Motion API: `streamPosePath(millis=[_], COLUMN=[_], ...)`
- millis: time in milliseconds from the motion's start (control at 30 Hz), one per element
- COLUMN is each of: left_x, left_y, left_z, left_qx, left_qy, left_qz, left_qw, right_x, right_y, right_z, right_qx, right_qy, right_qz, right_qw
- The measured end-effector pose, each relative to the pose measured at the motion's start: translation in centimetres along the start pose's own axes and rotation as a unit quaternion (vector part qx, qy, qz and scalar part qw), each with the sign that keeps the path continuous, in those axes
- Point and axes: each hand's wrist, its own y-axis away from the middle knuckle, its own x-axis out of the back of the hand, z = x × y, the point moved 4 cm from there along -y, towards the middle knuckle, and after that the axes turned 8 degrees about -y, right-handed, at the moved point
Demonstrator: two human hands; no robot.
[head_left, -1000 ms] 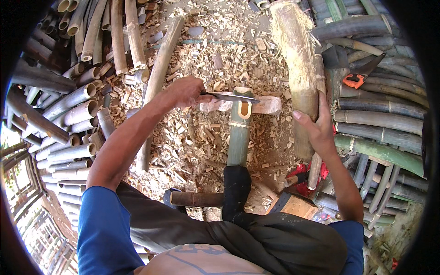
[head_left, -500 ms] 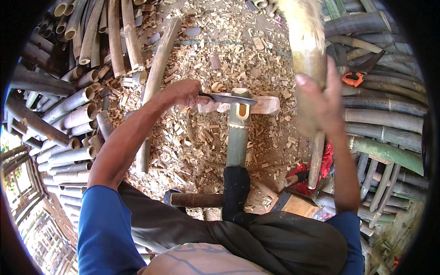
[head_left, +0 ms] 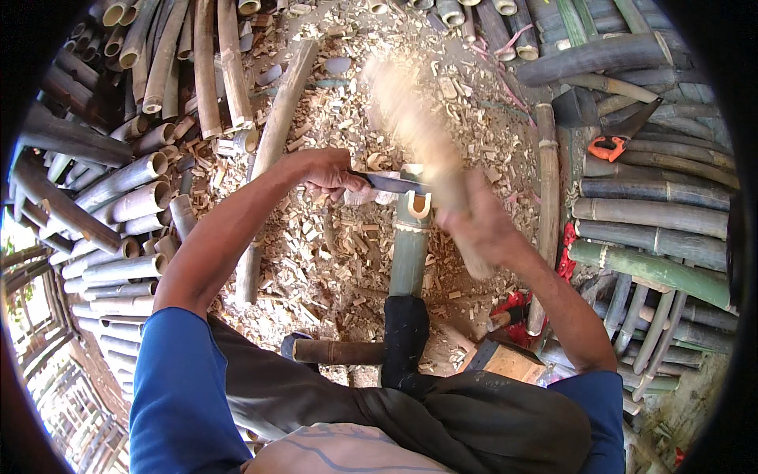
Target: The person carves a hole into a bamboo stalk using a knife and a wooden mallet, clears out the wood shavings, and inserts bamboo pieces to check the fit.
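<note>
1. Bamboo everywhere: cut poles [head_left: 118,189] are lying stacked along the left, over a floor of pale wood chips [head_left: 332,253].
2. The left hand [head_left: 328,172] is clamping shut around the handle of a dark blade [head_left: 391,183], laying it flat across the top of the upright bamboo stalk [head_left: 412,245].
3. That stalk is standing at centre, between the person's knees.
4. The right hand [head_left: 478,225] is gripping a pale wooden club [head_left: 422,146], blurred, just above and right of the blade.
5. An orange-handled saw [head_left: 612,142] is resting on the green poles [head_left: 655,213] at right.
</note>
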Motion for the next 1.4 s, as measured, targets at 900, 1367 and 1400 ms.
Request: streamPosePath(millis=[900, 1367, 1400], left_x=[-9.3, -8.6, -8.7], left_y=[8.6, 8.9, 8.8], left_z=[-0.4, 1.1, 1.0], left_qx=[0.087, 0.064, 0.067], left_qy=[-0.276, -0.32, -0.32], left_qz=[0.249, 0.29, 0.286], left_qw=[0.924, 0.9, 0.901], right_x=[3.1, 0.3, 0.6], right_y=[2.3, -1.0, -1.4], right_z=[-1.6, 0.1, 0.2], right_qx=[-0.042, 0.387, 0.417], right_qy=[0.048, 0.411, 0.413], right_qz=[-0.048, -0.249, -0.226], right_qw=[0.997, 0.787, 0.777])
